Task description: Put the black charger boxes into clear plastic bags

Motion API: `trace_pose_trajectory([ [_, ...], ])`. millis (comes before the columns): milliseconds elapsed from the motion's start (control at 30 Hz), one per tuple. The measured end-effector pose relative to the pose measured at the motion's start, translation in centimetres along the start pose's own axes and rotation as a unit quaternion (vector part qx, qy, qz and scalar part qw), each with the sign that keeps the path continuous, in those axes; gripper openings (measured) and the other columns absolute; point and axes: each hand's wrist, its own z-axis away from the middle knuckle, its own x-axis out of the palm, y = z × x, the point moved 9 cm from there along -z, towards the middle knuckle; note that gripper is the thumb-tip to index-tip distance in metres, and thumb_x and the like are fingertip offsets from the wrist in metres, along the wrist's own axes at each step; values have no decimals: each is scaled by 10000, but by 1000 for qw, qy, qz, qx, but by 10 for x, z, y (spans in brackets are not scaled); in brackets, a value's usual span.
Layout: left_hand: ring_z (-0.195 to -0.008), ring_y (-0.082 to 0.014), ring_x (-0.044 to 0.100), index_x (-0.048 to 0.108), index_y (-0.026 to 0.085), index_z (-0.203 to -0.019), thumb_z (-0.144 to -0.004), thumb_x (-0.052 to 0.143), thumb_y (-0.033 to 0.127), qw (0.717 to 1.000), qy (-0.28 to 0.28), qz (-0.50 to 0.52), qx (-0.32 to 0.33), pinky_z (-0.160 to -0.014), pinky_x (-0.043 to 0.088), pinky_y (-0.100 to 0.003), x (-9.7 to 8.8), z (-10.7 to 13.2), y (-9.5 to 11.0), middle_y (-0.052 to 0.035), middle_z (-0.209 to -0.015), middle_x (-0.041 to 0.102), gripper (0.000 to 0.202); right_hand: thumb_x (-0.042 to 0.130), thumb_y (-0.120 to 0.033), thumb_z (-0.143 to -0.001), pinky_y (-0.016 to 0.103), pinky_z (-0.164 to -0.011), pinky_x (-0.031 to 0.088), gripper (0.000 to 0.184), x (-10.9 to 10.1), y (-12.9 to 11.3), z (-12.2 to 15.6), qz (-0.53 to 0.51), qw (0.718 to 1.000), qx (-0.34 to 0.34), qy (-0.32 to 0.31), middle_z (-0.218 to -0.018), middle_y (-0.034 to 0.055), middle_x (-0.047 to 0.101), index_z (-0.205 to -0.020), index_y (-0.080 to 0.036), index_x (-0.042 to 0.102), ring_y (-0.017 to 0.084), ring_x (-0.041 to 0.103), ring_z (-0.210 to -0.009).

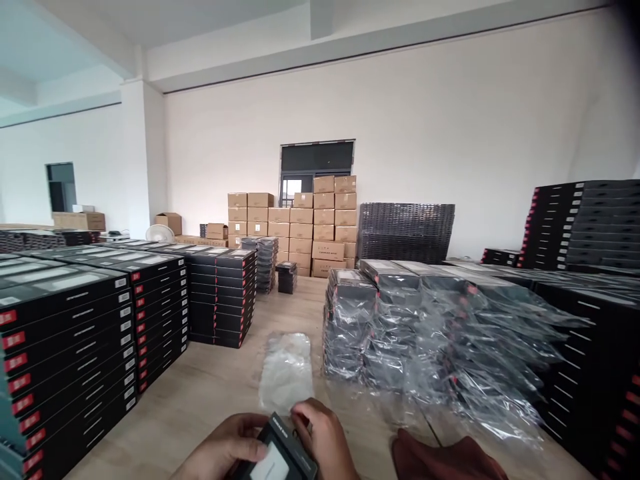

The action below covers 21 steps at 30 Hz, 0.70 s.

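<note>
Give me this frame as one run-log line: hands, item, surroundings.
left hand: holds box; right hand: at box's edge; ahead: clear plastic on table; left side: black stacks; right side: plastic-wrapped stacks

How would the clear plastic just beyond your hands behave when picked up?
The clear plastic would probably flop, since it looks thin and wrinkled. Its glossy shine suggests it might slip. Being filmy, it's likely light.

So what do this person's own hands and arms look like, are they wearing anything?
Both the left hand and the right hand are bare, with no gloves, markings or cables. No sleeve, watch or bracelet shows on the short stretch of wrist in view, and I see no ring, though some fingers are hidden.
</note>
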Motion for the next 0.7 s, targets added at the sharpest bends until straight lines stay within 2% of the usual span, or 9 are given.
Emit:
trace_pose_trajectory([
  [100, -779, -239, 652, 723, 120, -931, -491, 805, 233, 1000, -13, -21, 6, -722, 438, -302, 8, -6, 6, -90, -826, 727, 461, 514, -123, -748, 204, -600, 436, 204, 2, 2, 2, -12, 1000, -1, -16, -690, 0, 680, -695, -217, 687, 143, 622, -651],
  [200, -793, -245, 653, 724, 103, -948, -530, 789, 262, 998, -64, -23, -4, -735, 441, -306, 22, -1, 10, -100, -826, 724, 452, 510, -78, -678, 199, -571, 411, 200, 2, 5, 2, -13, 1000, 9, -12, -671, -16, 653, -655, -211, 657, 134, 597, -618],
  [267, -823, -244, 652, 717, 105, -982, -545, 787, 268, 995, -89, -28, -15, -755, 438, -302, 28, 4, 9, -94, -851, 722, 471, 494, -78, -687, 203, -579, 405, 193, 1, 6, 2, -12, 1000, 19, 3, -698, -15, 642, -681, -208, 636, 134, 593, -631],
  [367, -920, -241, 640, 672, 151, -1113, -551, 804, 262, 991, -112, -73, -9, -805, 423, -299, 31, 9, 7, -76, -986, 707, 588, 471, -104, -744, 209, -593, 407, 169, -1, 7, 3, -9, 999, 28, 32, -712, -9, 622, -709, -207, 601, 137, 593, -644],
  [467, -992, -259, 620, 580, 249, -1261, -540, 819, 273, 985, -80, -153, 1, -837, 427, -332, 25, 7, 5, -59, -1172, 636, 760, 484, -84, -709, 205, -582, 400, 157, -3, 7, 3, -6, 998, 24, 54, -685, -19, 598, -683, -215, 567, 132, 582, -616],
  [533, -1069, -296, 588, 565, 258, -1284, -511, 829, 284, 978, -41, -203, 1, -883, 424, -365, 20, 4, 5, -73, -1247, 589, 818, 494, -80, -697, 206, -577, 399, 153, -4, 9, 3, -8, 998, 25, 64, -676, -22, 591, -675, -220, 551, 134, 576, -607],
  [600, -1108, -315, 566, 570, 244, -1286, -496, 834, 308, 973, -26, -228, -2, -919, 413, -376, 20, 3, 5, -87, -1303, 556, 836, 502, -100, -718, 211, -570, 398, 138, -6, 11, 3, -10, 997, 31, 74, -665, -20, 586, -669, -225, 537, 139, 570, -600],
  [700, -935, -267, 633, 541, 248, -1312, -516, 830, 350, 978, -59, -202, -1, -862, 440, -362, 30, 2, 3, -79, -1267, 590, 853, 510, -113, -725, 211, -557, 396, 135, -6, 11, 4, -18, 996, 32, 81, -646, -26, 576, -657, -230, 521, 140, 566, -589],
])
